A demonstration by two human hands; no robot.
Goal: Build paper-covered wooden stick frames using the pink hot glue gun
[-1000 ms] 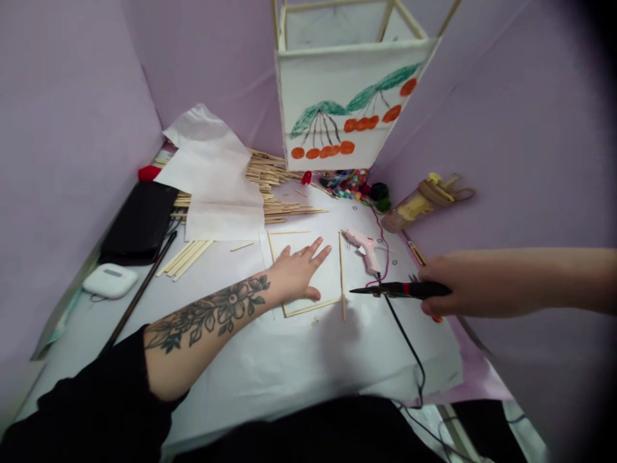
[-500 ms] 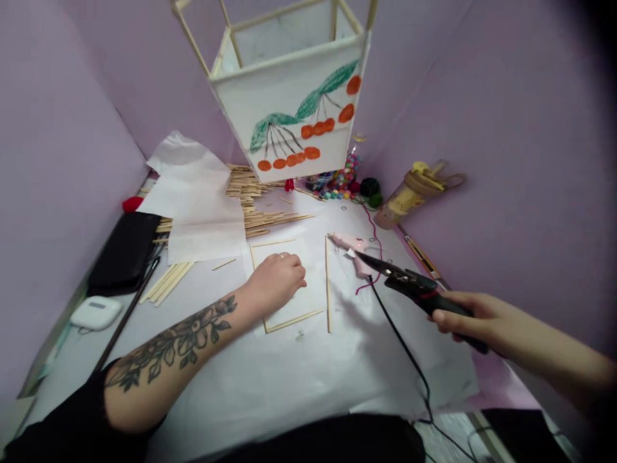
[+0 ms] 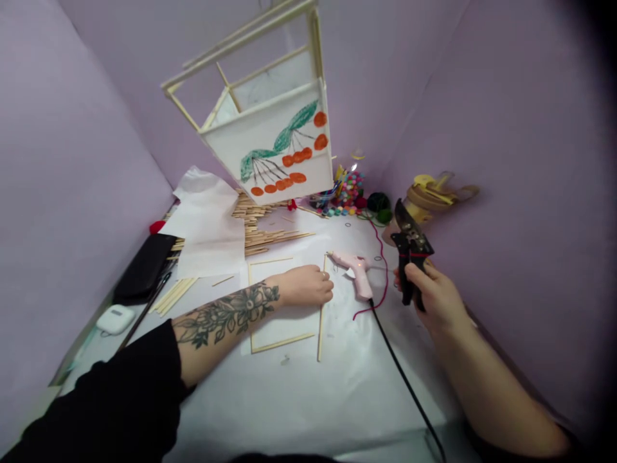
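My left hand (image 3: 308,286) is closed, its curled fingers over the middle of a thin wooden stick (image 3: 321,334) lying on the white table covering. Under my left forearm is a sheet of white paper (image 3: 284,325) edged with sticks on its left, top and bottom sides; the loose stick runs along its right. My right hand (image 3: 434,292) grips black-handled pruning shears (image 3: 412,247), raised with the blades upward, right of the pink glue gun (image 3: 354,267). The glue gun lies on its side with a small light showing.
A stick-framed paper lantern with painted cherries (image 3: 286,154) hangs over the back of the table. Behind are piled sticks (image 3: 263,222), white cloth-like sheets (image 3: 207,225) and pompoms (image 3: 351,186). At right stands a yellow-lidded cup (image 3: 427,193); a black cord (image 3: 400,357) crosses the front.
My left hand has moved right, from over the paper to the loose stick. My right hand has lifted the shears away from the glue gun and turned them upright. The view has shifted.
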